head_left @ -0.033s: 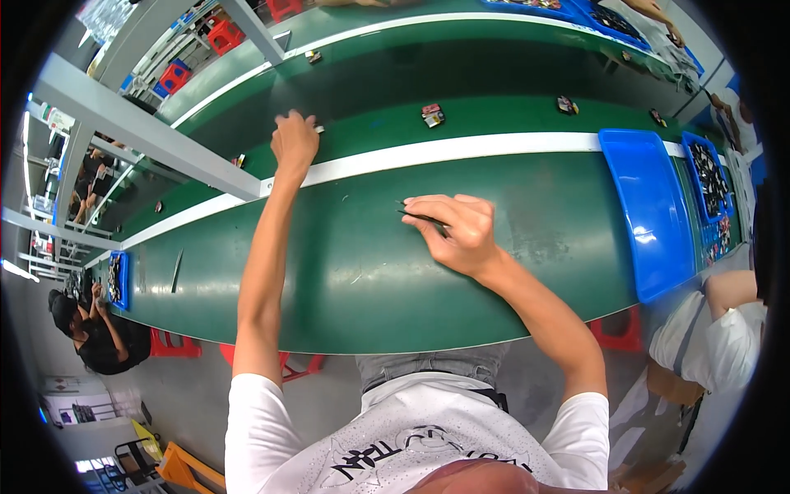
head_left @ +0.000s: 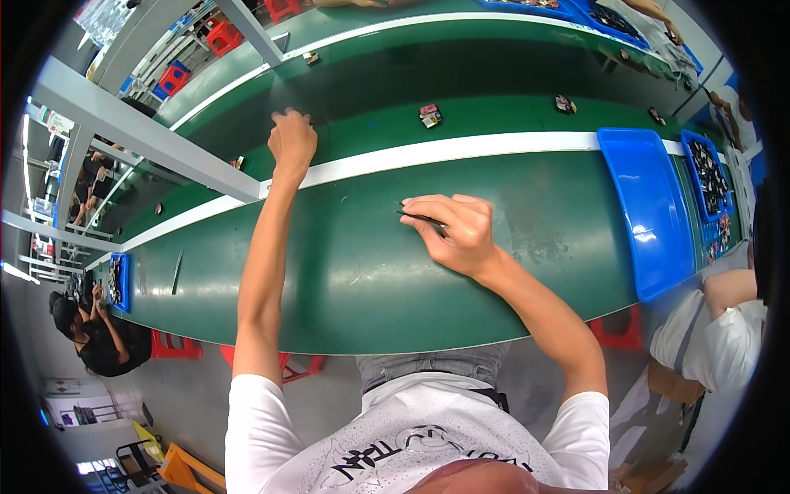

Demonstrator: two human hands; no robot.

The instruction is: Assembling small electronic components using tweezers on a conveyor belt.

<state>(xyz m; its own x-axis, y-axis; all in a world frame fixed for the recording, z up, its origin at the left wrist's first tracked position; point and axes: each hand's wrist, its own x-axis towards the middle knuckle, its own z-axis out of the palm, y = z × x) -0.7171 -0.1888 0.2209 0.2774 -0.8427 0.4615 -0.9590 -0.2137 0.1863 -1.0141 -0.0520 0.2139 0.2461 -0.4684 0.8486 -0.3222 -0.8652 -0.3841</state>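
My right hand is above the green bench, closed around slim black tweezers whose tips point left. My left arm reaches across the white rail. Beyond that rail, my left hand is low over the dark green belt, with its fingers curled down. Whatever those fingertips grip, if anything, is hidden by the hand. A small block-like part with dark, red and yellow colouring lies on the belt to the right of my left hand.
An empty-looking blue tray lies at the bench's right, with a blue tray of small dark parts beyond it. More parts sit along the belt. A grey metal post slants in at left. A thin strip lies on the bench.
A small light piece beside my left fingers no longer shows. My left fingers have shifted very slightly; my right hand with the tweezers is nearly still.
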